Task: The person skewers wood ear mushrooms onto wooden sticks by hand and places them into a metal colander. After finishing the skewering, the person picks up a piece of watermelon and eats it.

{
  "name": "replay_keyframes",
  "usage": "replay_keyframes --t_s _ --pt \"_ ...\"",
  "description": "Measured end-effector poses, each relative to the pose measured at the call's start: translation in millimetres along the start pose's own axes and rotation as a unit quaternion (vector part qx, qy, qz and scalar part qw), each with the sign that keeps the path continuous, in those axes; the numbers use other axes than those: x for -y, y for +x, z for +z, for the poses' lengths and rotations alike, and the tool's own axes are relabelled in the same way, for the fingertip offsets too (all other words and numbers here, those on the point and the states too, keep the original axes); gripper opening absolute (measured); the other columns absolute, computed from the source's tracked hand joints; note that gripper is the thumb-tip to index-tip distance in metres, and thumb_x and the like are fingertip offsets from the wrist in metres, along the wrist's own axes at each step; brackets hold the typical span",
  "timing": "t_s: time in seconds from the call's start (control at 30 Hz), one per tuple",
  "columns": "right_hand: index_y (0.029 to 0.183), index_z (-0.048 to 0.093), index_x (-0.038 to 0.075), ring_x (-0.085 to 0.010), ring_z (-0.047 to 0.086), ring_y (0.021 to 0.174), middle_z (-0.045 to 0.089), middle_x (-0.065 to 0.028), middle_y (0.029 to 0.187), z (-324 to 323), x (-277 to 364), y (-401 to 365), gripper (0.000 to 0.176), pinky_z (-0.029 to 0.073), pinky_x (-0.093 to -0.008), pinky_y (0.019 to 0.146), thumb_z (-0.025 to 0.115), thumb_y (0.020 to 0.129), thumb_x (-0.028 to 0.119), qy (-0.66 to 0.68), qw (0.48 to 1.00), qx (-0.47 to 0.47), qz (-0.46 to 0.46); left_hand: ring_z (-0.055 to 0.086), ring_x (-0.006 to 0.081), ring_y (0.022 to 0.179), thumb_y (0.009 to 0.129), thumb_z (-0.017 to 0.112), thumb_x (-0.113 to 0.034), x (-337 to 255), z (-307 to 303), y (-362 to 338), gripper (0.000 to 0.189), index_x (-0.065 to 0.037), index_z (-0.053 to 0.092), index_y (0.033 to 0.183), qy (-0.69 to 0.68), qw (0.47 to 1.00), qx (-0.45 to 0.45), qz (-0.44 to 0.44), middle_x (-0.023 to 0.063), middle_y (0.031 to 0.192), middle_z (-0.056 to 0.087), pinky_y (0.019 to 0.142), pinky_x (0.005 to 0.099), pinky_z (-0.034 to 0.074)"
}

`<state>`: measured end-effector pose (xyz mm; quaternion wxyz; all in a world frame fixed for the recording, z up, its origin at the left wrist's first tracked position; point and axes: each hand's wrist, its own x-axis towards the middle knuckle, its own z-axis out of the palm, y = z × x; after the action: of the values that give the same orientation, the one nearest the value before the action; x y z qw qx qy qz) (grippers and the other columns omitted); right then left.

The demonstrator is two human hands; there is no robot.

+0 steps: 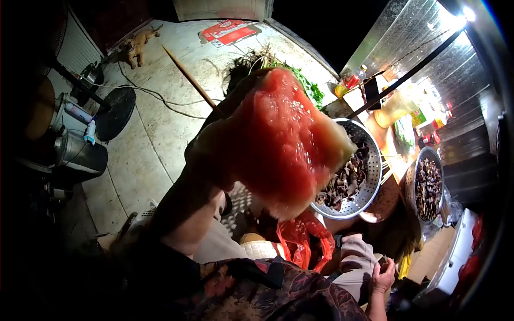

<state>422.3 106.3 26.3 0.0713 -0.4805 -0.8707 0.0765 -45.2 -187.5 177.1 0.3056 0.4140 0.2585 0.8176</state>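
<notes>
Close to the camera, a wet red piece of watermelon [284,134] with a pale rind edge fills the middle of the view. My left hand [206,166], mostly in shadow and partly behind the fruit, is closed on it. A pointed wooden skewer [188,79] juts up and left from beside that hand; where its lower end goes is hidden. At lower right, my right hand [383,275] rests by my knee with its fingers curled in. Whatever may lie inside those fingers is too small to make out.
A perforated metal colander [376,184] with dark pieces stands right of the watermelon. Farther right sits another basin [412,184] of dark skewered pieces. Below hangs a red plastic bag [305,241]. A dog [138,47] lies on the tiles near a cable [160,96].
</notes>
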Motion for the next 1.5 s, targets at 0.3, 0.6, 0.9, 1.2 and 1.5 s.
replay_keyframes --t_s 0.3,0.6,0.9,1.2,1.5 --pt "0.108 0.052 0.002 -0.0267 0.054 0.084 0.056 -0.013 0.091 1 -3 0 0.043 0.045 -0.035 0.076 0.066 0.071 0.019 0.004 1.0 0.009 0.004 0.052 0.0203 0.058 0.084 0.054 -0.024 3 -18 -10 0.025 -0.007 0.038 0.093 0.039 0.998 -0.04 -0.02 0.0132 0.077 0.051 0.045 0.0298 0.046" --pt "0.11 0.052 0.004 -0.027 0.055 0.083 0.056 -0.0133 0.092 -2 5 -1 0.044 0.045 -0.0353 0.075 0.067 0.073 0.021 0.003 1.0 0.005 0.008 0.062 0.0297 0.069 0.084 0.06 -0.027 -4 37 -15 0.045 -0.004 0.033 0.111 0.042 0.99 -0.128 0.039 0.0237 0.09 0.055 0.05 0.034 0.055" --pt "0.109 0.052 0.005 -0.0265 0.054 0.081 0.055 -0.0117 0.091 -5 11 -1 0.044 0.045 -0.0356 0.073 0.067 0.071 0.023 0.004 1.0 0.006 0.024 0.056 0.0184 0.052 0.08 0.062 -0.01 -23 86 -29 0.03 -0.002 0.047 0.105 -0.069 0.997 0.027 0.026 0.0121 0.077 0.06 0.04 0.0304 0.047" --pt "0.109 0.052 0.006 -0.0269 0.054 0.083 0.055 -0.0116 0.092 4 -2 2 0.046 0.045 -0.0358 0.074 0.068 0.069 0.023 0.029 0.999 0.005 0.018 0.044 0.0132 0.039 0.08 0.068 -0.02 -39 127 -27 0.027 -0.011 0.046 0.09 0.174 0.968 -0.089 0.16 0.0075 0.064 0.06 0.034 0.026 0.032" --pt "0.109 0.052 0.004 -0.0256 0.054 0.083 0.055 -0.0114 0.092 -6 13 -4 0.043 0.046 -0.0341 0.074 0.067 0.07 0.018 0.039 0.999 -0.004 0.014 0.059 0.0217 0.054 0.087 0.055 -0.012 -38 79 -36 0.018 0.005 0.054 0.091 0.058 0.983 0.032 0.171 0.022 0.086 0.063 0.047 0.0296 0.048"
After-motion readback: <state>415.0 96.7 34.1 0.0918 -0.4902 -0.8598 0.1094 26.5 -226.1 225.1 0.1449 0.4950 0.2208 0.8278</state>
